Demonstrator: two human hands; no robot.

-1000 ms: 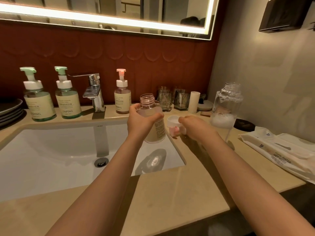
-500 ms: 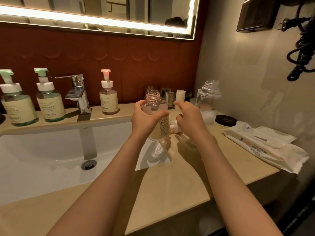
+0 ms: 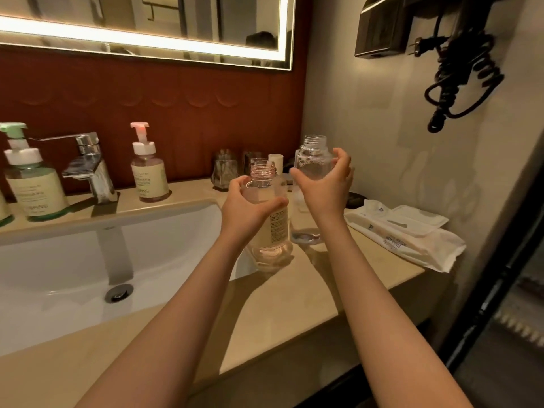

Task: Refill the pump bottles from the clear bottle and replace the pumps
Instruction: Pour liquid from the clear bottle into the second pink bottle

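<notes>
Left hand wraps the shoulder of an uncapped pump bottle — pink-tinted, threads bare, held upright at the sink's right corner, only a shallow layer of liquid visible at its base. Right hand curls around the clear bottle, also open, foam clinging inside; whether the grip is fully closed or the base is off the counter, cannot tell. Pouring not yet begun. Pink-pump bottle and green-pump bottle stand behind the sink with pumps on — judged either refilled or not yet opened. Remaining: pour, refit this bottle's pump, which is not visible.
</notes>
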